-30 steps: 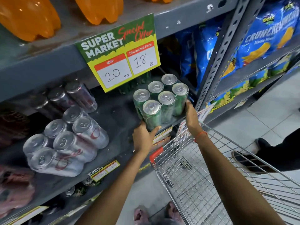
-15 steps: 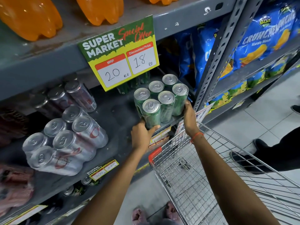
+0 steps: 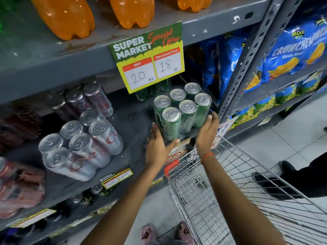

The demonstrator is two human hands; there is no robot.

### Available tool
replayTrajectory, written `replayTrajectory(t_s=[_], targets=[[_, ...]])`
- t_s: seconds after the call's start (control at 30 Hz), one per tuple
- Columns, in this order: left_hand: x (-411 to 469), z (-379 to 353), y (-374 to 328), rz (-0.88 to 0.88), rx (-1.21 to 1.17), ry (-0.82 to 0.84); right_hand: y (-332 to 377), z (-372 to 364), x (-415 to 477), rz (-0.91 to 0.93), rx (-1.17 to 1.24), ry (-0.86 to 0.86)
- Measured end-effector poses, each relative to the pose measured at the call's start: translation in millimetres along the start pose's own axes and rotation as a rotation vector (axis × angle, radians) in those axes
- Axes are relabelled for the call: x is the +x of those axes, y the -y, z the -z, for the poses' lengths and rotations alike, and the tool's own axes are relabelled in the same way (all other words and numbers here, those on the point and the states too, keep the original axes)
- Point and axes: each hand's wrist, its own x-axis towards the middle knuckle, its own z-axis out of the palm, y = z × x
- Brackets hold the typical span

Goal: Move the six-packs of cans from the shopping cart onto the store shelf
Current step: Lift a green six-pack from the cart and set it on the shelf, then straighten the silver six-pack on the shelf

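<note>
A shrink-wrapped six-pack of green cans [image 3: 183, 110] stands upright at the front right of the grey middle shelf [image 3: 134, 126]. My left hand [image 3: 157, 147] cups its lower left corner, thumb under the front can. Against the pack's right side lies my right hand [image 3: 206, 133], which wears an orange wrist thread. A silver six-pack [image 3: 79, 149] lies tilted on the same shelf to the left. The wire shopping cart [image 3: 235, 195] sits below my right arm, and no packs show in its basket.
A price sign [image 3: 147, 57] hangs from the upper shelf edge just above the green pack. More green cans [image 3: 152, 91] stand behind it. A grey upright post [image 3: 247, 55] borders the right. Orange bottles [image 3: 65, 16] are above, blue chip bags [image 3: 290, 55] to the right, a person's dark shoes [image 3: 286, 167] beside the cart.
The green six-pack has gone slightly farther back onto the shelf. Both hands have slid lower along its sides, and their fingers look looser.
</note>
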Motion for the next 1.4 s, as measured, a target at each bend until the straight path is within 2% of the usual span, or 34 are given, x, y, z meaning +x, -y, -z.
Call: replayTrajectory(t_s=[0.03, 0.1, 0.2, 0.27, 0.33, 0.43, 0.53, 0.63, 0.8, 0.97, 1.13, 1.4], targets=[[-8.8, 4.9, 5.2, -0.062, 0.024, -0.078, 6.3, -4.3, -15.4, 0.073, -0.025, -0.087], [-26.7, 18.7, 19.6, -0.165, 0.086, -0.283, 16.0, -14.9, -45.0, 0.279, -0.085, -0.083], [-49.8, 44.7, 50.7, -0.218, 0.131, -0.580, 21.0, -42.9, -87.9, 0.656, -0.190, 0.154], [-61.9, 62.8, 74.7, -0.153, 0.190, -0.701, 23.8, -70.0, -117.4, 0.773, -0.183, 0.325], [-72.5, 79.0, 97.6, 0.002, 0.263, -0.757, 22.1, -96.3, -142.8, 0.737, -0.162, 0.490], [-78.8, 99.7, 130.2, 0.182, 0.232, -0.752, 4.4, -122.5, -160.3, 0.547, -0.268, 0.668], [-79.5, 110.7, 161.7, 0.243, -0.031, -0.707, -16.4, -134.7, -171.1, 0.276, -0.304, 0.872], [-77.6, 104.0, 180.1, 0.291, -0.420, -0.605, -25.2, -134.1, -170.7, 0.114, -0.266, 0.911], [-78.6, 95.7, 203.9, 0.365, -0.410, -0.570, -12.9, -133.3, -159.1, 0.113, -0.220, 0.974], [-83.2, 104.3, 214.4, 0.298, -0.456, -0.476, -18.1, -121.0, -154.6, 0.177, -0.402, 0.973], [-82.9, 108.8, 223.6, 0.274, -0.492, -0.402, -23.9, -103.4, -156.4, 0.138, -0.350, 0.961], [-83.2, 106.5, 231.1, 0.254, -0.493, -0.399, -27.4, -100.8, -155.4, 0.112, -0.255, 0.966]])
